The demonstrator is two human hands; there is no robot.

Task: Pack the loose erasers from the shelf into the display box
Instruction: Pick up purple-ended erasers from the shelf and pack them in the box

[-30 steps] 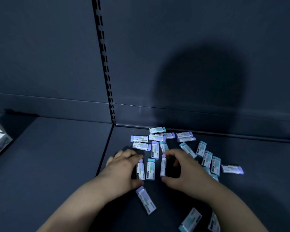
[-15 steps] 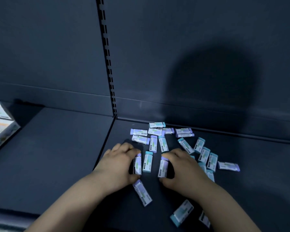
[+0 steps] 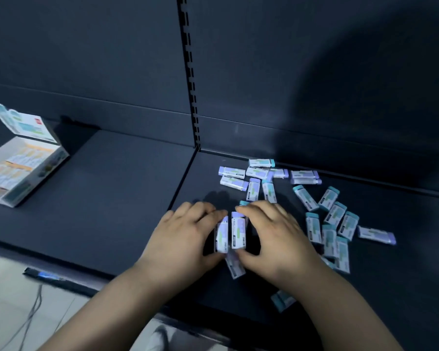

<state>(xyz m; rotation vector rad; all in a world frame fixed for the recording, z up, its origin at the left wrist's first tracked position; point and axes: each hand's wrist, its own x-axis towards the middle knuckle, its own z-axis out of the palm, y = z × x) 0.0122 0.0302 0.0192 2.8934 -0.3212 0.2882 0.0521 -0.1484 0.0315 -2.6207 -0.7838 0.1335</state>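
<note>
Near edge: a single teal-capped eraser (image 3: pixel 281 300) lies alone by the front of the dark matte metal shelf (image 3: pixel 117 198), below and right of the grip. A slanted lilac-capped eraser (image 3: pixel 235 268) lies flat directly under the grip, partly covered by the thumbs.

Grip: the left hand (image 3: pixel 185 236) and right hand (image 3: pixel 274 234) face each other. Fingers curl over the far ends, thumbs sit at the near ends, and both squeeze a short row of white-sleeved rectangular erasers (image 3: pixel 232 233) between them. Two sleeves show side by side, long axes pointing away. A teal end shows just behind; total count unclear.

Right of grip: a scatter of mostly teal-capped loose erasers (image 3: pixel 336 214), several touching. One lone lilac-capped eraser (image 3: pixel 376 235) lies apart, further right.

Beyond grip: a back cluster of mostly lilac-capped erasers (image 3: pixel 257 173) near the rear wall.

Far left of grip, well apart: the printed cardboard display box (image 3: pixel 23 171), lid flap raised, on the adjoining shelf panel.

Behind: a slotted metal upright (image 3: pixel 190 84).
</note>
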